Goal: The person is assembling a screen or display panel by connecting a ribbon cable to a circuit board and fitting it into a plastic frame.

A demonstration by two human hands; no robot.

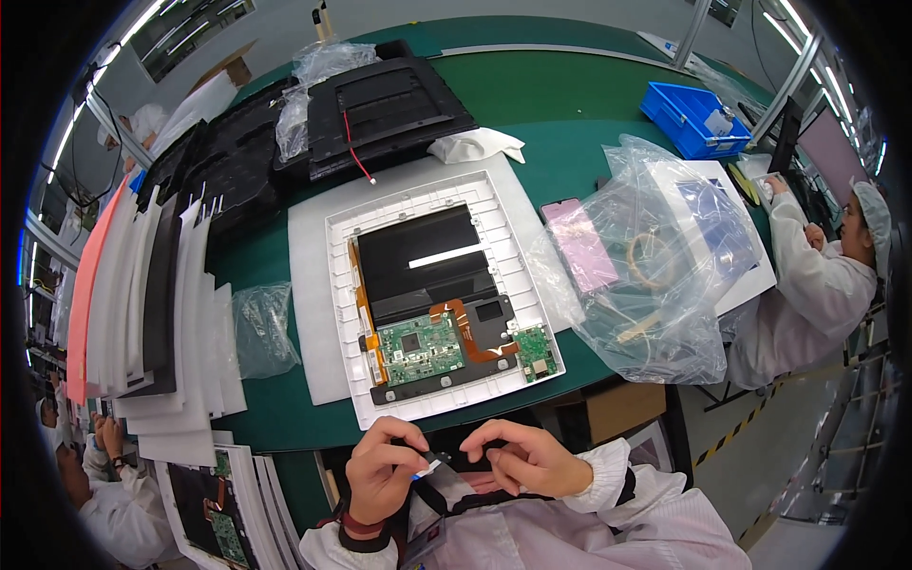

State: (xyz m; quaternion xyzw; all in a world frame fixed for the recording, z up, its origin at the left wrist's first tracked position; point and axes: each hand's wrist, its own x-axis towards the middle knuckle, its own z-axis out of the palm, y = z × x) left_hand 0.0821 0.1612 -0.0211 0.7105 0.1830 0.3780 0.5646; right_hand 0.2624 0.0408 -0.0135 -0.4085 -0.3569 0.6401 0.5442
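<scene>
In front of the table's near edge, my left hand (378, 475) pinches a small white and blue strip (427, 469) between thumb and fingertips. My right hand (532, 460) is level with it, fingers curved and apart, with nothing visible between them. Just beyond both hands lies a white-framed device panel (344, 285), its inside facing up. It carries a black plate (418, 285) with a white strip (446, 256) across it, a green circuit board (423, 347), an orange-brown flex cable (468, 332) and a smaller green board (534, 353). Neither hand touches the panel.
White foam (309, 247) lies under the panel. Clear plastic bags (655, 313) and a pink-screened phone (579, 245) are to the right, a blue bin (689, 122) beyond. Foam sheets (190, 323) stand left; black trays (389, 109) lie behind. A co-worker (817, 275) sits at right.
</scene>
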